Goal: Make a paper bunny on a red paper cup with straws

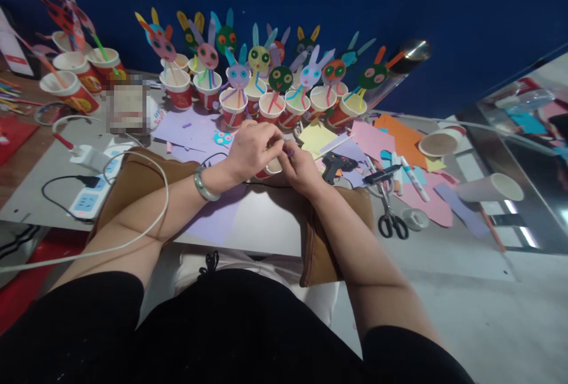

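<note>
My left hand point(254, 146) and my right hand point(302, 166) meet over the table, fingertips close together. Both are closed in a pinch. A small purple piece point(290, 152) shows at the fingers of my right hand; its kind is too small to make out. Whatever my left fingers hold is hidden. Below and partly behind the hands stands a paper cup point(274, 166). Lilac paper sheets point(186, 132) lie left of my left hand, with a blue paper disc point(222, 138) with pink spots near it. A black glue gun point(338, 165) rests right of my right hand.
Red paper cups point(233, 115) with paper rabbit figures line the back. Scissors point(393, 224), markers point(415, 178), a tape roll point(416, 218) and coloured paper point(375, 138) lie at right. A power strip point(95, 186) stands left, and a white cable point(146, 227) crosses above my left forearm.
</note>
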{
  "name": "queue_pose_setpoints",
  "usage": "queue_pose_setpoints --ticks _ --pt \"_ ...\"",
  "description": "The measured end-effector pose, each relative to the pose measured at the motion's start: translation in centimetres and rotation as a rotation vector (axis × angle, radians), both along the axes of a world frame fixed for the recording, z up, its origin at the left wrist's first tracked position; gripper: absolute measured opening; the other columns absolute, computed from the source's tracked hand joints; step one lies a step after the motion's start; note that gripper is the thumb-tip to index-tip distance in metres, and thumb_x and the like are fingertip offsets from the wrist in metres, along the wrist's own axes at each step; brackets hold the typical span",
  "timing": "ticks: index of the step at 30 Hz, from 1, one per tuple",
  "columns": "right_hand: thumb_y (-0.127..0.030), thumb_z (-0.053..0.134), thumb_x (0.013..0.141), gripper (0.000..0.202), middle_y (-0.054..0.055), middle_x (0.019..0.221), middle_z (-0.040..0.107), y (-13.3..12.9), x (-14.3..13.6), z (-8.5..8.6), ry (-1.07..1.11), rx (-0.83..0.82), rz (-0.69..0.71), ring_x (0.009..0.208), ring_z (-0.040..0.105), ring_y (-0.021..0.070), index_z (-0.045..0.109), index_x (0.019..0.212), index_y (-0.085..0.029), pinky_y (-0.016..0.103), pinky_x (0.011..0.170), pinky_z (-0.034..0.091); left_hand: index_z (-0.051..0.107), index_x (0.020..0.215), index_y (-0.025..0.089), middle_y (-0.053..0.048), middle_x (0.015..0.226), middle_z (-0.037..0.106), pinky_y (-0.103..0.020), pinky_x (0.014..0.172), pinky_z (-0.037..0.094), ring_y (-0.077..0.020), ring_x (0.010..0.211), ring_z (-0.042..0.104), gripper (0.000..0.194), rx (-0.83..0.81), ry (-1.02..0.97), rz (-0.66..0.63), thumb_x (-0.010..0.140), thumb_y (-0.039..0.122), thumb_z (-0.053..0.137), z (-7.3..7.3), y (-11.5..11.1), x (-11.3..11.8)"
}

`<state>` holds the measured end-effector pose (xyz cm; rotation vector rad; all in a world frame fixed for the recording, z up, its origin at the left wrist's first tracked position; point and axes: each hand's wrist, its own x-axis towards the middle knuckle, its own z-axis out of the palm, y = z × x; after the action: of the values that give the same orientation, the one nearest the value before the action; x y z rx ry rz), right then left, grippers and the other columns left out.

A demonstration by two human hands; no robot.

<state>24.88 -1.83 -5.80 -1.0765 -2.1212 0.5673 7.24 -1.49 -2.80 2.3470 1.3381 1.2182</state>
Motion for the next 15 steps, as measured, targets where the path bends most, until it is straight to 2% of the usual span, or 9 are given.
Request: queue_pose_setpoints --ticks 3,5,10,15 --pt "-0.058 0.039 0.102 0.041 0.002 0.071 0.055 0.2 0.2 0.0 0.013 -0.027 -0.013 0.063 0.048 0.0173 0.056 0.097 -0.022 0.031 0.062 0.036 0.069 0.087 0.018 -0.004 0.084 0.076 -0.031 0.073 0.048 -0.0166 0.076 0.066 0.014 -0.147 -0.158 -0.060 0.086 0.028 0.059 0.3 0.3 -0.2" --pt "-0.060 0.039 0.102 0.042 0.001 0.068 0.052 0.2 0.2 0.0 0.018 -0.038 -0.020 0.062 0.046 0.0168 0.057 0.096 -0.022 0.031 0.061 0.036 0.071 0.086 0.016 -0.004 0.084 0.076 -0.029 0.069 0.048 -0.0156 0.074 0.065 0.016 -0.188 -0.194 -0.102 0.083 0.029 0.061 0.6 0.5 -0.4" --pt "-0.062 0.038 0.101 0.044 0.001 0.069 0.053 0.2 0.2 0.1 0.020 -0.045 -0.008 0.061 0.046 0.0169 0.055 0.093 -0.022 0.032 0.061 0.036 0.072 0.087 0.015 -0.005 0.084 0.077 -0.028 0.068 0.048 -0.0156 0.074 0.066 0.017 -0.226 -0.196 -0.142 0.078 0.026 0.064 1.1 0.5 -0.7" --pt "-0.059 0.036 0.103 0.043 0.005 0.078 0.062 -0.1 0.0 0.2 -0.001 -0.015 0.033 0.067 0.052 0.0185 0.056 0.096 -0.021 0.032 0.065 0.040 0.069 0.081 0.017 -0.003 0.079 0.075 -0.027 0.067 0.047 -0.0151 0.071 0.064 0.012 -0.233 -0.192 -0.087 0.078 0.025 0.062 1.0 0.3 -0.5"
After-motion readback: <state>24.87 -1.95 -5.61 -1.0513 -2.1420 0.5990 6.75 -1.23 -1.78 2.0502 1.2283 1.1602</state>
